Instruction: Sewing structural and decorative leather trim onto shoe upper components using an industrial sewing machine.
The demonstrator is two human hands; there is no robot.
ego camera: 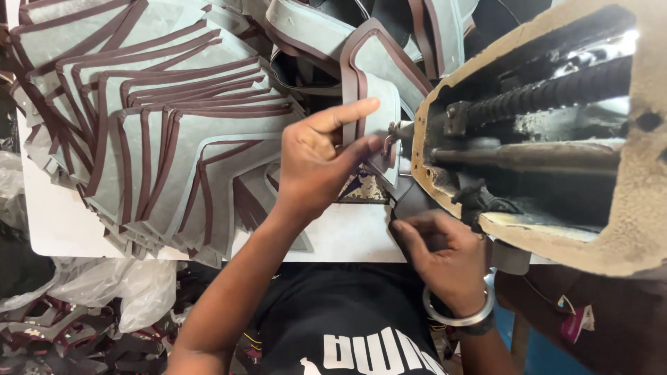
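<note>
A grey, brown-edged cut piece (375,90) is pinched by the left hand (316,163) at the sewing machine's needle (397,130), its long axis running far to near. The right hand (445,253), nearer, grips its near end on the worktop (62,222).

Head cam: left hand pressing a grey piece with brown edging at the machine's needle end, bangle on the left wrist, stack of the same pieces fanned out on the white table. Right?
Not quite: the head view shows the metal bangle on the right wrist, not the left. The rest holds: the left hand presses a grey piece with brown edging at the machine, and a stack of the same pieces fans across the white table.
</note>
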